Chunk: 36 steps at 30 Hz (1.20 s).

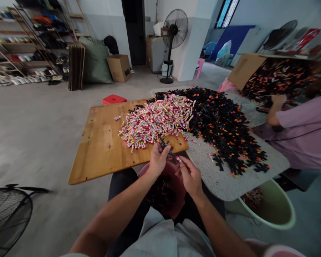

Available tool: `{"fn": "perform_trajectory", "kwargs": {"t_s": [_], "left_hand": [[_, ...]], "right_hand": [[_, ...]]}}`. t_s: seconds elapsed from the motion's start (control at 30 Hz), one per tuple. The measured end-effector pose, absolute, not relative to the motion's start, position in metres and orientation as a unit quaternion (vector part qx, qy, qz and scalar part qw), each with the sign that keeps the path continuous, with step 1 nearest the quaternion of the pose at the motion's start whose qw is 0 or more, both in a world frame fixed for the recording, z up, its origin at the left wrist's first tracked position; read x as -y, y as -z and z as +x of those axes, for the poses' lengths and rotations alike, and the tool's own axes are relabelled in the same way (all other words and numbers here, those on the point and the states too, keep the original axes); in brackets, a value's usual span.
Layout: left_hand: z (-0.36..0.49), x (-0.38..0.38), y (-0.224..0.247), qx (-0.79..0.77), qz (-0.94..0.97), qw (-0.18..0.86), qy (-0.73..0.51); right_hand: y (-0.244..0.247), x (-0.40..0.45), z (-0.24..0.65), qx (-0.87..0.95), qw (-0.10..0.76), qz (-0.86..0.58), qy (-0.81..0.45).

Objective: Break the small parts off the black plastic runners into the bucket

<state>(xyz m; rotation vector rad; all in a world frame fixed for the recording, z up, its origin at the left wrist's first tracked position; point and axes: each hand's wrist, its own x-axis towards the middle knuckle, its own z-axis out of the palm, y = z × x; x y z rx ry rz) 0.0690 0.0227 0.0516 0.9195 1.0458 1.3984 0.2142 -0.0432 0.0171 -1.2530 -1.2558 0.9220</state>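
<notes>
Note, between thumb and fingers of the left hand, a slim black plastic piece with short side arms; in the fingertip pinch of the right hand, a small red-and-white tube at its lower end. For control, brace the black piece near that end, align both along one axis, and apply any pressure straight and lightly. Work above the dull-red plastic tub, beside the heap of multicoloured tubes on varnished wood.
</notes>
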Motion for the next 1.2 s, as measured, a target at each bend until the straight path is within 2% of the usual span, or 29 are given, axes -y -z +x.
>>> {"fn": "perform_trajectory", "kwargs": {"t_s": [0.1, 0.27, 0.47, 0.63, 0.73, 0.87, 1.03, 1.1, 1.2], "left_hand": [[0.070, -0.023, -0.052, -0.445, 0.401, 0.539, -0.592], [0.073, -0.024, -0.046, -0.451, 0.423, 0.514, -0.594], [0.078, -0.024, -0.038, -0.458, 0.416, 0.519, -0.590], [0.073, -0.023, -0.030, -0.514, 0.434, 0.472, -0.569], [0.069, -0.028, -0.018, -0.520, 0.396, 0.514, -0.555], [0.070, -0.031, -0.011, -0.497, 0.328, 0.587, -0.549], [0.078, -0.022, -0.027, -0.499, 0.315, 0.581, -0.561], [0.083, -0.020, -0.033, -0.492, 0.318, 0.572, -0.574], [0.091, -0.021, -0.032, -0.455, 0.315, 0.576, -0.602]], "right_hand": [[-0.017, 0.042, 0.214, 0.518, 0.555, -0.537, -0.367], [-0.013, 0.041, 0.217, 0.555, 0.525, -0.549, -0.339], [-0.010, 0.039, 0.219, 0.656, 0.494, -0.535, -0.199], [-0.007, 0.041, 0.211, 0.679, 0.484, -0.538, -0.124], [-0.002, 0.039, 0.207, 0.712, 0.457, -0.522, -0.109], [0.001, 0.035, 0.203, 0.647, 0.492, -0.548, -0.195], [-0.009, 0.042, 0.197, 0.471, 0.530, -0.572, -0.412], [-0.013, 0.047, 0.197, 0.449, 0.540, -0.570, -0.427], [-0.010, 0.050, 0.202, 0.505, 0.522, -0.580, -0.369]]}}
